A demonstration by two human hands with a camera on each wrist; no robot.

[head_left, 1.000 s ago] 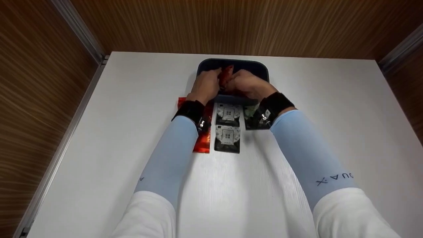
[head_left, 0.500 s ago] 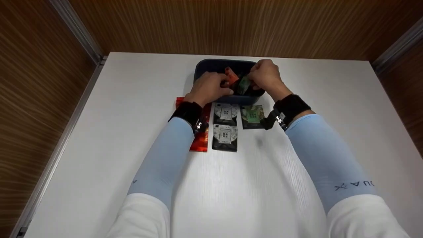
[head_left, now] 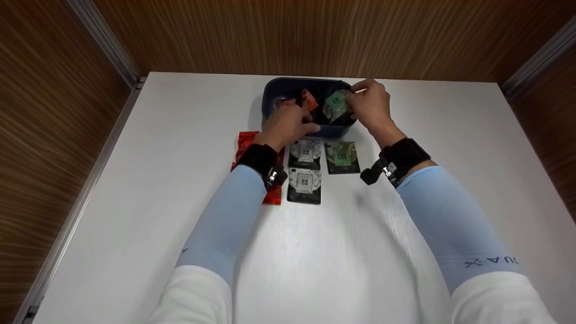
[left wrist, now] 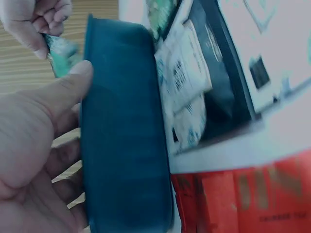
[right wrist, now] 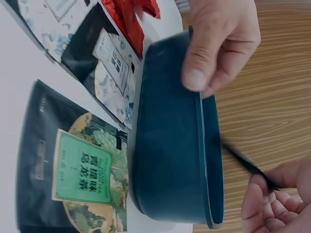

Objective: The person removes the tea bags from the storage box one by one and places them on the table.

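Head view alone shows the white table [head_left: 135,189] and all the flat packets laid before the dark blue tub [head_left: 270,96]; the right wrist view reveals the tub's smooth rounded wall — and the left hand [head_left: 288,123] gripping its near rim, thumb outside. The right hand [head_left: 371,105] pinches a small green packet [head_left: 335,103] above the tub's right side

Both arms extend forward, forearms in light blue sleeves with black wrist straps. Left hand [head_left: 288,123]: lowered, palm down, fingers curled, thumb [left wrist: 73,80] extended straight. Right hand [head_left: 371,105]: raised slightly higher than the left, fingers [right wrist: 265,206] bent inward in a pinch. The two hands are apart, not touching.
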